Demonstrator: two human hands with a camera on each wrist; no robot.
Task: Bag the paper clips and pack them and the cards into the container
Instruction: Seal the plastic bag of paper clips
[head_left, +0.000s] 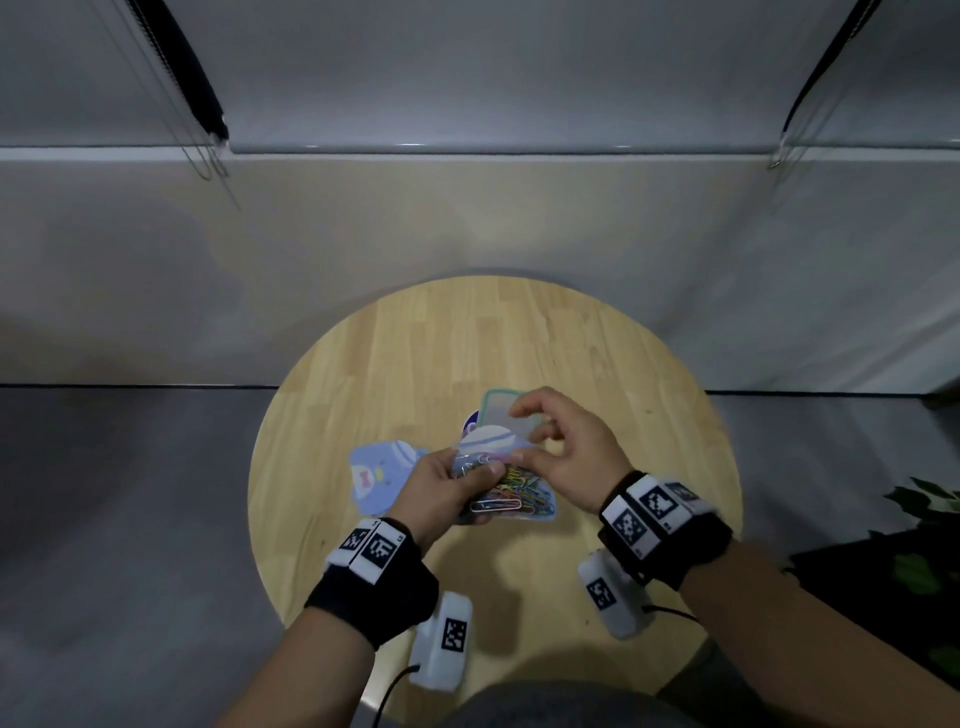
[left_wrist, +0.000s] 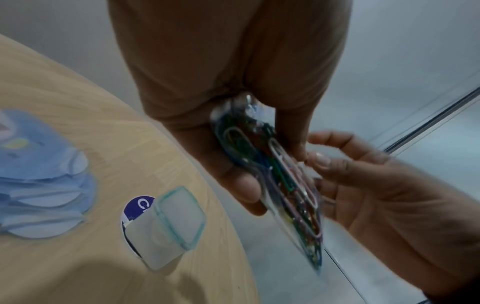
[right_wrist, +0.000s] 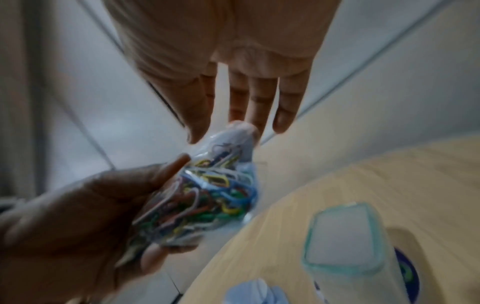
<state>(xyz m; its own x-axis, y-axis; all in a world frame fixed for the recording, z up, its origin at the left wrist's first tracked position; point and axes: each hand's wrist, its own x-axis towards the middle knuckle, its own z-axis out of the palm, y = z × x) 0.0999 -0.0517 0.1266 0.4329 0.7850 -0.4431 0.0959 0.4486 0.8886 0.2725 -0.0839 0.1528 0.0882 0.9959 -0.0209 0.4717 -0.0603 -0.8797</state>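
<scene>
My left hand (head_left: 485, 491) grips a clear bag of coloured paper clips (head_left: 511, 499) above the near middle of the round wooden table (head_left: 597, 353). In the left wrist view the bag (left_wrist: 283, 179) sits between its thumb and fingers. My right hand (head_left: 519, 436) pinches the bag's top edge; in the right wrist view its fingertips (right_wrist: 259, 121) meet the bag (right_wrist: 207, 191). Blue penguin-shaped cards (head_left: 376, 473) lie left of the bag, one more card (head_left: 488, 439) behind it. A clear container with a teal rim (head_left: 498, 415) stands just beyond, also seen as the container (left_wrist: 179, 218).
A round blue-and-white disc (left_wrist: 136, 205) lies partly under the container. The table's edge curves close to my body, with grey floor (head_left: 130, 493) on both sides. Dark green leaves (head_left: 924, 525) show at the right. A pale wall (head_left: 467, 234) rises behind the table.
</scene>
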